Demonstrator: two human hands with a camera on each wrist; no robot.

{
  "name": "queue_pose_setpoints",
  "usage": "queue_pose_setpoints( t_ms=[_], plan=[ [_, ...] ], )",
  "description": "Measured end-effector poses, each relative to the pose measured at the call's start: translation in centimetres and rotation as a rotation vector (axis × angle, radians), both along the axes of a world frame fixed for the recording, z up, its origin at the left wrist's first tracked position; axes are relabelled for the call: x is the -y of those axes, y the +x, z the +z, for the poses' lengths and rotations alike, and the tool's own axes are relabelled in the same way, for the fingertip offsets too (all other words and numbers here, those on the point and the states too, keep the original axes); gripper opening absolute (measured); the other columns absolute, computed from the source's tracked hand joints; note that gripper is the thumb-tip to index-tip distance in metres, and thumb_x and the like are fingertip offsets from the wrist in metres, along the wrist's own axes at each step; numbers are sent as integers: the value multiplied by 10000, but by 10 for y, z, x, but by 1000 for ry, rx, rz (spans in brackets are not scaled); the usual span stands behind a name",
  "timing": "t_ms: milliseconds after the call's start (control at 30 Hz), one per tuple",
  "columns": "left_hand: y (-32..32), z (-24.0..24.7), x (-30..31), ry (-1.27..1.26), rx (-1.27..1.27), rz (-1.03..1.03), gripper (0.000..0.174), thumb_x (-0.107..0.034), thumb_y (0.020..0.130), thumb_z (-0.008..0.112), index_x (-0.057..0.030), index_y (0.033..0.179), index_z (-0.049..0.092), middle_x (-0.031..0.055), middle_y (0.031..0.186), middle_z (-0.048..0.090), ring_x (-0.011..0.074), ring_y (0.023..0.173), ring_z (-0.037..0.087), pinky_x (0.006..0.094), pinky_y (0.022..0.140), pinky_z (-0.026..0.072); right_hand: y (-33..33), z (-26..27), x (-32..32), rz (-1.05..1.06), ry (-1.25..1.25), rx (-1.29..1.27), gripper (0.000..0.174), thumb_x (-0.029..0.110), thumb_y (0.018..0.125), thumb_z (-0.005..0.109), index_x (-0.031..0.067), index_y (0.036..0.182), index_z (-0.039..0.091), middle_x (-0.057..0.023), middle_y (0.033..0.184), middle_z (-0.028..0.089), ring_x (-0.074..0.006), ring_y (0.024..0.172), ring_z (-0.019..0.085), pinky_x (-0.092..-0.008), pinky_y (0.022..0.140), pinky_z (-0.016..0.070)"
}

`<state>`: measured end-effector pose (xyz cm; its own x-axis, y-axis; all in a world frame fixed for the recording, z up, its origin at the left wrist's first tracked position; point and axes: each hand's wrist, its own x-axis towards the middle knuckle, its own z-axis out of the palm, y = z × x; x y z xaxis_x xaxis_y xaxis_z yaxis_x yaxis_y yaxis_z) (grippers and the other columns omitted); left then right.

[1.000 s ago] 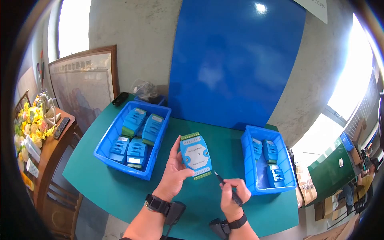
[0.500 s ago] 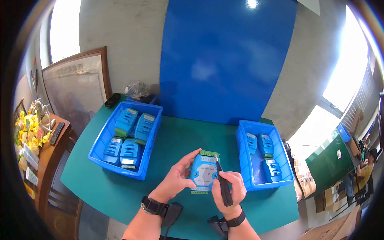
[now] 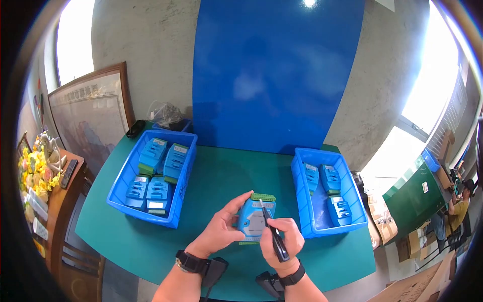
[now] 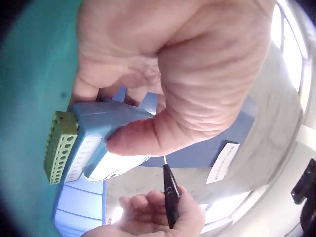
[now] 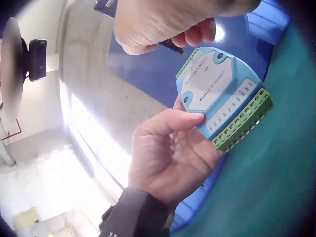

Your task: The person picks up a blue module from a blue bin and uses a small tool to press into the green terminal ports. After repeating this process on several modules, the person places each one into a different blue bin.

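- Head view: six modules are lying in the left bin (image 3: 122, 173), which I judge to be waiting their turn.
- The left hand (image 3: 219, 234) is grasping the module (image 3: 250, 221), thumb curled over its face and fingers behind. It is holding it just above the table (image 3: 211, 176), between the two bins.
- The right hand (image 3: 289, 240) is clenching round the screwdriver (image 3: 275, 241), whose tip is resting at the module's upper end, just below the far green terminal strip.
- Work on this module seems to be just beginning. Whether the tip is seated in a screw is too small to tell.
- Three modules are sitting in the right bin (image 3: 336, 230), probably finished.
- Compared with a second ago, the module is sitting lower and nearer the body, and the screwdriver, then well apart from it, is now lying across it.
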<state>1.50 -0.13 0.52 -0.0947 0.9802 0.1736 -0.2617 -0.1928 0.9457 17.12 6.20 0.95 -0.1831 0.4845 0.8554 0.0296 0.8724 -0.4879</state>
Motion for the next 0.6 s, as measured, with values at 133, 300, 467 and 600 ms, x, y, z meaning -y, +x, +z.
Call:
queue_pose_setpoints(
  t_ms=[133,300,467,600],
  plan=[
    [1,5,2,-31,21,6,940,173,614,534,-126,1479,322,46,1331,464,184,1142,526,305,927,484,0,3,3,38,-5,39,220,10,702,678,4,910,604,-134,764,630,-255,648,627,-306,581,508],
    [-1,4,2,-3,30,8,970,146,603,607,-93,1485,284,100,1362,487,213,1199,514,345,986,450,0,5,1,57,-2,17,249,-7,679,705,21,916,634,-128,758,634,-259,625,632,-311,554,511],
    [-4,-7,-2,-22,243,137,954,127,642,621,-79,1487,229,139,1291,504,254,1155,554,348,935,496,-2,1,-1,-55,-11,12,308,-26,708,734,56,998,669,-132,854,642,-249,681,648,-307,572,517],
    [-8,-7,-3,-116,387,265,855,85,739,615,-16,1466,177,171,1254,497,269,1127,572,346,852,549,-5,-5,-1,26,-7,163,331,85,711,800,93,1019,677,-120,949,671,-267,776,668,-317,629,538]
  ],
)
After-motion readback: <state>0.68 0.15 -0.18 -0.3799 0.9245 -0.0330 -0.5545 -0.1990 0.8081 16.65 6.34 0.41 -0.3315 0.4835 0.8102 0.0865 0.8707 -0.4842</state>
